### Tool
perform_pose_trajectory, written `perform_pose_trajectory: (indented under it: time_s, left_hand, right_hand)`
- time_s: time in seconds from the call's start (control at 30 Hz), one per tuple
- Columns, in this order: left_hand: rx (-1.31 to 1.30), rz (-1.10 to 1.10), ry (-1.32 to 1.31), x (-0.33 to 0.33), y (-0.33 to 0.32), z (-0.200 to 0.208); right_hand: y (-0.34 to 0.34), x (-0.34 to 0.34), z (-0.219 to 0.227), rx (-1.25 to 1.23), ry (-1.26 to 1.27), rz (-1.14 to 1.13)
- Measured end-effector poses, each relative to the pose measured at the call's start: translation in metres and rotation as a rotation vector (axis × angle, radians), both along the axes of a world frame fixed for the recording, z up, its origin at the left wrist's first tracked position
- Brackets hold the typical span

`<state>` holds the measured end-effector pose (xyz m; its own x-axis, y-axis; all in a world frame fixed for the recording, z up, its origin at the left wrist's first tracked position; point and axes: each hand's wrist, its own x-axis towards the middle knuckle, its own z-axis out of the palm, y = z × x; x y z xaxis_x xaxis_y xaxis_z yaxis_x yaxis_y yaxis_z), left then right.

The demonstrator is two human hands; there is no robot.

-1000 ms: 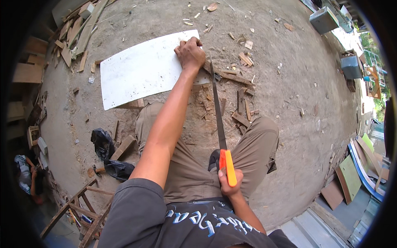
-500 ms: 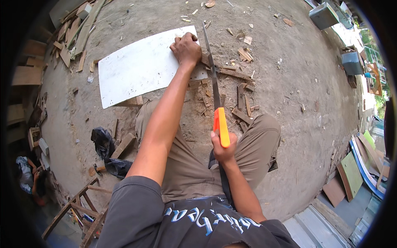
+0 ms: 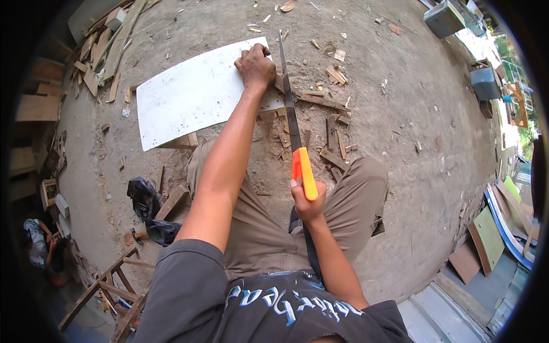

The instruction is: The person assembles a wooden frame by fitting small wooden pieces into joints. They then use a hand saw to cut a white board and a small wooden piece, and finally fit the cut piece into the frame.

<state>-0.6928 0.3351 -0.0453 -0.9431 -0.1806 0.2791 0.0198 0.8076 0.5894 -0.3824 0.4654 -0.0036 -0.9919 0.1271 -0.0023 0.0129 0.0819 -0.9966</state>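
A white board (image 3: 186,94) with dark specks lies raised and slanted in front of me, wood showing beneath its near and right ends. My left hand (image 3: 255,66) is on its far right part, fingers bent and closed at the edge. In my right hand (image 3: 309,203) is a handsaw (image 3: 292,123) with an orange and yellow handle, my fingers wrapped round the grip. Its long blade points away from me, just right of the board's right edge. Whether the teeth touch the board I cannot tell.
Scrap wood (image 3: 331,132) litters the ground right of the board. Planks (image 3: 117,43) are piled at the far left. Black plastic (image 3: 143,197) lies by my left leg, above a wooden frame (image 3: 117,291). Sheet panels (image 3: 486,240) lean at the right. Another person (image 3: 43,246) is at the left edge.
The saw and my right hand have shifted very slightly forward and left. My left hand stays at the same part of the board.
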Motion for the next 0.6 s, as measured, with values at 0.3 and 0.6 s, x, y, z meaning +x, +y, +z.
perform_pose_trajectory:
  time_s: [0.3, 0.6]
  left_hand:
    - [-0.145, 0.227, -0.145, -0.006, 0.008, 0.009]
    - [0.084, 0.332, -0.162, -0.008, 0.015, 0.008]
  right_hand:
    - [-0.006, -0.005, 0.015, 0.113, 0.046, 0.006]
    - [-0.001, -0.009, 0.058, 0.001, -0.232, -0.003]
